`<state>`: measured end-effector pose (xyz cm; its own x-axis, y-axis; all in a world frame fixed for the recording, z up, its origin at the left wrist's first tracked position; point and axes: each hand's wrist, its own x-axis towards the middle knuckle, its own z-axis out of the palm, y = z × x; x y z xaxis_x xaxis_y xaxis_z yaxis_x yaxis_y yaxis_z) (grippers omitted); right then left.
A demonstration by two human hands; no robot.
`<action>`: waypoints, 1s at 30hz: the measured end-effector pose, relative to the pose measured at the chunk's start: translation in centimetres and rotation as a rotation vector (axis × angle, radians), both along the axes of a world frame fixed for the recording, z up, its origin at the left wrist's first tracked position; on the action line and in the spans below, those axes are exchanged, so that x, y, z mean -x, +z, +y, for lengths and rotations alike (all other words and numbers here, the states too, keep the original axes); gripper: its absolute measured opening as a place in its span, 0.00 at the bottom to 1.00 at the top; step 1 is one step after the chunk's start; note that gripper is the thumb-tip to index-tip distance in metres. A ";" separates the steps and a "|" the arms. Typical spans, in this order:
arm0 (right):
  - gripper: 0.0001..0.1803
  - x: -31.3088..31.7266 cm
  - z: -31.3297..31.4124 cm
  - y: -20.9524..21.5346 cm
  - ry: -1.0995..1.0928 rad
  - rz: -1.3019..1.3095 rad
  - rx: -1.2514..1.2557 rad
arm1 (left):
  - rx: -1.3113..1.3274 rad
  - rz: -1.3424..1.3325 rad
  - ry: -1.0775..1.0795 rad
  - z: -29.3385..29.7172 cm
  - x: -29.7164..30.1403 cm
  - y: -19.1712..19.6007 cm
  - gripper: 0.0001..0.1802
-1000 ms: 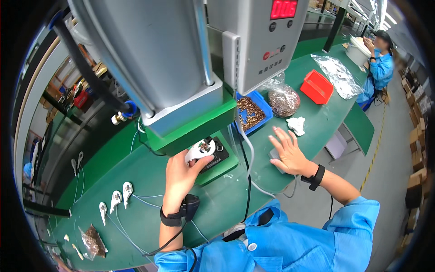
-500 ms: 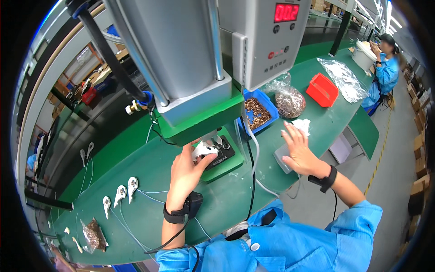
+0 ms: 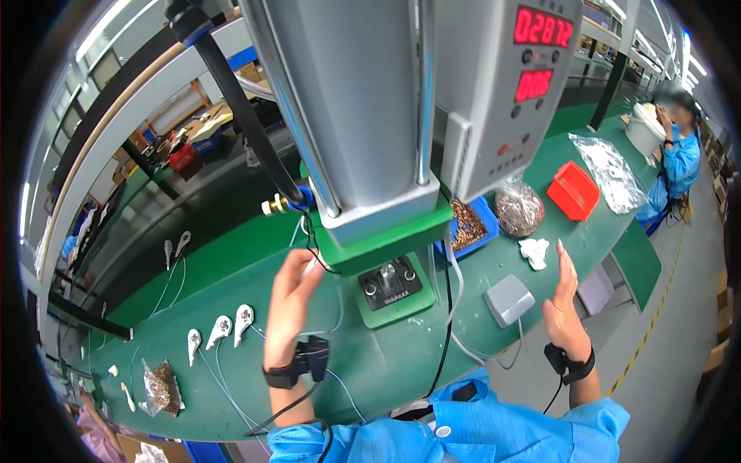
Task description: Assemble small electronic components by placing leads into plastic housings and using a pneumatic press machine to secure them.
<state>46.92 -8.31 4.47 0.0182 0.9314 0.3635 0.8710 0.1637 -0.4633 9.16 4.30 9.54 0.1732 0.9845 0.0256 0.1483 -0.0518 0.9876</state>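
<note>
The left hand [image 3: 292, 287] is pinching something small and white beside the press [image 3: 386, 231]; a slip could drop it. The right hand [image 3: 562, 305] is hovering open over the bench [image 3: 231, 255].

a flat red plastic tray [image 3: 573, 190] sits on the green workbench top [image 3: 231, 266], next to a crumpled clear plastic sheet [image 3: 610, 171]. a clear bag of small brown parts [image 3: 518, 209] lies beside a blue plastic bin [image 3: 469, 224]. a crumpled white cloth [image 3: 534, 251] lies nearby. three white plastic pieces with cords [image 3: 220, 332] rest at left.
</note>
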 end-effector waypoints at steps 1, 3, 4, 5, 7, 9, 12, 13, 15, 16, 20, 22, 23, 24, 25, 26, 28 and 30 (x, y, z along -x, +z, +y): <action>0.42 -0.2 -0.2 -0.2 -0.023 0.032 0.005 | -0.007 0.052 0.023 0.3 1.4 0.5 0.13; 0.41 -0.6 -0.9 -0.7 -0.059 0.097 0.010 | -0.017 0.146 0.012 1.6 5.1 -0.9 0.08; 0.40 -0.6 -1.3 -1.0 -0.111 0.128 0.030 | 0.024 0.274 0.037 2.3 7.2 -1.7 0.07; 0.40 -0.7 -2.0 -1.3 -0.171 0.158 0.047 | 0.070 0.315 0.074 3.4 8.9 -2.8 0.08; 0.39 -1.1 -3.0 -2.5 -0.303 0.247 0.078 | 0.142 0.382 0.179 5.9 10.7 -4.3 0.08; 0.40 -1.4 -4.1 -4.0 -0.409 0.279 0.050 | 0.220 0.301 0.103 10.5 11.2 -6.0 0.09; 0.39 -2.3 -6.1 -5.6 -0.574 0.258 0.048 | 0.066 0.119 -0.120 16.5 4.9 -4.1 0.08; 0.38 -2.7 -6.5 -6.2 -0.617 0.234 0.056 | 0.023 0.013 -0.293 19.5 3.6 -4.9 0.07; 0.38 -3.1 -7.2 -7.1 -0.676 0.214 0.037 | 0.129 -0.101 -0.355 22.0 -1.1 -2.9 0.08; 0.38 -3.2 -7.6 -7.2 -0.690 0.210 0.010 | -0.076 -0.225 -0.459 24.7 -2.3 -5.2 0.13; 0.38 -6.0 -9.0 -10.9 -0.742 0.124 -0.054 | -0.088 0.356 -0.487 36.8 -0.4 -18.3 0.26; 0.38 -6.0 -10.1 -10.8 -0.830 0.146 0.014 | -0.107 0.994 -0.184 34.7 -2.4 -19.1 0.30; 0.37 -5.7 -10.7 -10.8 -0.871 0.160 0.055 | -0.053 1.093 0.028 31.8 -3.0 -18.5 0.32; 0.37 -5.4 -11.0 -10.7 -0.875 0.135 0.078 | -0.059 1.049 -0.030 29.0 -2.4 -16.8 0.33; 0.37 -5.2 -10.8 -10.3 -0.880 0.108 0.099 | -0.066 1.003 -0.088 27.2 -2.0 -16.0 0.34; 0.36 -4.8 -9.9 -9.7 -0.850 0.087 0.123 | -0.038 0.985 -0.017 26.1 -0.8 -16.3 0.34; 0.36 -3.1 -7.8 -6.9 -0.745 0.085 0.110 | -0.160 0.970 -0.015 23.6 -0.4 -15.7 0.21; 0.35 -1.5 -5.5 -4.4 -0.626 0.075 0.099 | -0.231 0.947 0.059 23.9 1.3 -18.6 0.11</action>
